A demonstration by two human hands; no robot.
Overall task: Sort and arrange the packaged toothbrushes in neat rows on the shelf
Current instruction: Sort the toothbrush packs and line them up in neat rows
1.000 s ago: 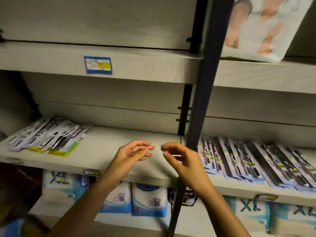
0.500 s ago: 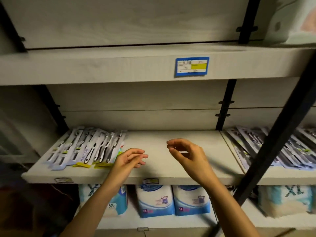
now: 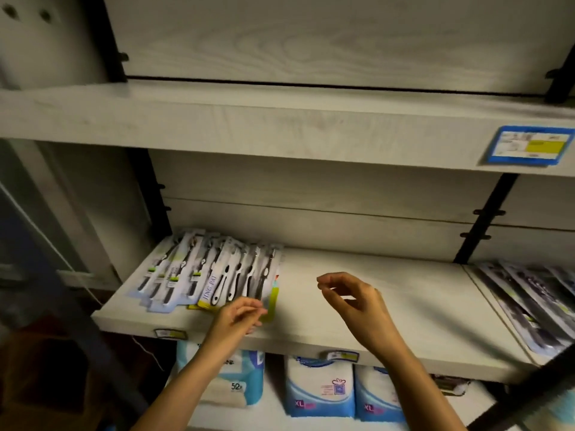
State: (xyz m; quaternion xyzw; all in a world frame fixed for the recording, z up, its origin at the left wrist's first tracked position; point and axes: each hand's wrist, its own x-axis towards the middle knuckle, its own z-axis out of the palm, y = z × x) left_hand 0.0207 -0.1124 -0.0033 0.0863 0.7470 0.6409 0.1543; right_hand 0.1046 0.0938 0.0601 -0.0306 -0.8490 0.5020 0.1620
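Packaged toothbrushes (image 3: 214, 275) fanned, overlapping, at the left end of the shelf (image 3: 420, 309). Left hand (image 3: 239, 315) at the shelf's front edge, fingers loosely curled, tips by the rightmost pack's near corner; contact unclear. Right hand (image 3: 351, 301) above mid-shelf, loosely curled, holding nothing.

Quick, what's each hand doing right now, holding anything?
Left hand: open, loosely curled, empty, by the toothbrush packs.
Right hand: open, loosely curled, empty, over the shelf.

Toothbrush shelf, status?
Left hand at near corner of packs, grip unclear. Right hand open, empty, over bare shelf. Packs fanned, overlapping, at left end. Nothing blocking.
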